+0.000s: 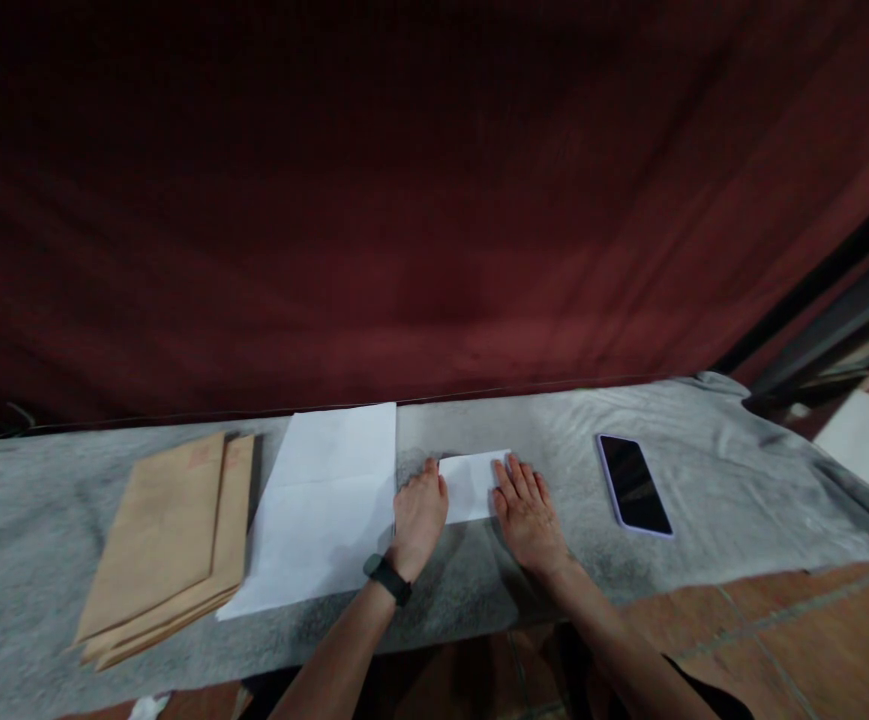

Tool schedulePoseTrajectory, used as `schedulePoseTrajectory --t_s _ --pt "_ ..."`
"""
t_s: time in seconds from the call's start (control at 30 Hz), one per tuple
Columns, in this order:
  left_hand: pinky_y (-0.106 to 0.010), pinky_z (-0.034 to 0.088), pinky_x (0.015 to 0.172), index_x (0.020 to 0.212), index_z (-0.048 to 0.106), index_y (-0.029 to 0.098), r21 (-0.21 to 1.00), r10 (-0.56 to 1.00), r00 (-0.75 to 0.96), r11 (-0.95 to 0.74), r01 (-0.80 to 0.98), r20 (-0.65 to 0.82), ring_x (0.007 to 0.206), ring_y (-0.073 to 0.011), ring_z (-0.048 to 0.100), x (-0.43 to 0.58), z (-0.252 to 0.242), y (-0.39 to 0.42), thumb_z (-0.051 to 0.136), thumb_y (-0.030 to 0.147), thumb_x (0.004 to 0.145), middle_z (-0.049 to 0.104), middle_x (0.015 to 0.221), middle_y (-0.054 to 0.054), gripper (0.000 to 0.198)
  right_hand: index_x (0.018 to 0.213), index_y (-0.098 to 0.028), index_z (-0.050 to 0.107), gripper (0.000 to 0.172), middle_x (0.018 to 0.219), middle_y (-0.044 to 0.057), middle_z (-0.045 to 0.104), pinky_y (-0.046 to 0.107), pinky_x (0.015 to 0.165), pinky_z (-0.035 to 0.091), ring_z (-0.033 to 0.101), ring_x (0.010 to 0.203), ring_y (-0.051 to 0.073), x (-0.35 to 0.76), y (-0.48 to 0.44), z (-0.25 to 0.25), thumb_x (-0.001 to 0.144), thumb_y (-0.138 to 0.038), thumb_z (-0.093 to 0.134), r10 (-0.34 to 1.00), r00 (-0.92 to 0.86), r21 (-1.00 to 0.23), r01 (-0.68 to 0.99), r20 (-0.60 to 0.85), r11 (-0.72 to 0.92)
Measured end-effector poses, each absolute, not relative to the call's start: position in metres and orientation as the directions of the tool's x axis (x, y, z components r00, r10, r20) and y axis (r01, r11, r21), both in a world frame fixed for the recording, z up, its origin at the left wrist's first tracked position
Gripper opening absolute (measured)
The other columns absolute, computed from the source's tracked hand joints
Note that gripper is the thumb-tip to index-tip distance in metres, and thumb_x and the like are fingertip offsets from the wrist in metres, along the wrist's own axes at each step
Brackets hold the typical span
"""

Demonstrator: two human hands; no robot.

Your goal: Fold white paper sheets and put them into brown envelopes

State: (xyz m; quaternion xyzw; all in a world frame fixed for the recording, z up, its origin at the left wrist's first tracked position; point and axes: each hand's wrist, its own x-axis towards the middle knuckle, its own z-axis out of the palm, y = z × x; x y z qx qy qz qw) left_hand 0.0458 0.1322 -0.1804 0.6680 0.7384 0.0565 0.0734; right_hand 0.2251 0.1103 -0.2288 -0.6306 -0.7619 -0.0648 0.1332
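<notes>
A small folded sheet of white paper [468,486] lies on the grey cloth between my two hands. My left hand [419,508], with a dark watch on its wrist, is closed at the paper's left edge, fingers bent and pressed together. Over the right end of the same paper, my right hand [528,512] lies flat with its fingers spread, the fingertips resting on the upper right corner. Just left of my left hand is a stack of larger white sheets [329,500], with a faint crease across the top one.
Brown envelopes [156,530] are piled at the left. A phone with a purple edge [635,485] lies to the right, its screen dark. Grey cloth [749,500] covers the narrow surface, and a dark red curtain [434,250] hangs behind it. Tiled floor [801,640] shows in front.
</notes>
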Motion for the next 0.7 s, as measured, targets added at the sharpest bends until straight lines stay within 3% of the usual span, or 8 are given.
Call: schedulePoseTrajectory --t_s 0.27,0.37,0.5,0.7 --pt "-0.032 0.050 0.076 0.122 0.058 0.016 0.251 0.990 -0.121 0.136 0.959 -0.071 0.093 -0.0235 0.071 0.044 -0.179 0.133 0.037 0.022 0.100 0.074 0.097 -0.012 0.032 0.150 -0.021 0.040 0.050 0.155 0.011 0.039 0.046 0.114 0.032 0.039 0.141 0.030 0.242 0.119 -0.232 0.102 -0.035 0.037 0.953 -0.130 -0.041 0.988 0.273 0.146" --pt "-0.030 0.048 0.076 0.113 0.062 0.017 0.418 0.978 -0.153 0.201 0.886 -0.145 0.091 -0.0222 0.070 0.039 -0.177 0.137 0.044 0.023 0.098 0.073 0.097 -0.011 0.024 0.150 -0.021 0.041 0.050 0.155 0.011 0.040 0.046 0.113 0.032 0.040 0.140 0.030 0.243 0.119 -0.232 0.102 -0.035 0.037 0.953 -0.137 -0.033 0.988 0.269 0.151" --pt "-0.025 0.046 0.063 0.095 0.064 0.016 0.647 0.951 -0.103 0.275 0.711 -0.291 0.065 -0.0167 0.068 0.030 -0.178 0.142 0.053 0.027 0.093 0.070 0.075 -0.004 0.015 0.149 -0.020 0.042 0.049 0.154 0.012 0.041 0.047 0.113 0.033 0.042 0.139 0.031 0.242 0.119 -0.230 0.102 -0.034 0.038 0.954 -0.140 -0.033 0.987 0.263 0.154" --pt "-0.020 0.038 0.046 0.078 0.059 0.017 0.752 0.922 0.010 0.311 0.582 -0.388 0.043 -0.0119 0.060 0.021 -0.186 0.141 0.059 0.023 0.088 0.058 0.051 0.005 0.012 0.148 -0.019 0.044 0.049 0.153 0.012 0.043 0.047 0.112 0.033 0.043 0.137 0.031 0.241 0.120 -0.226 0.102 -0.034 0.040 0.959 -0.130 -0.053 0.988 0.250 0.148"
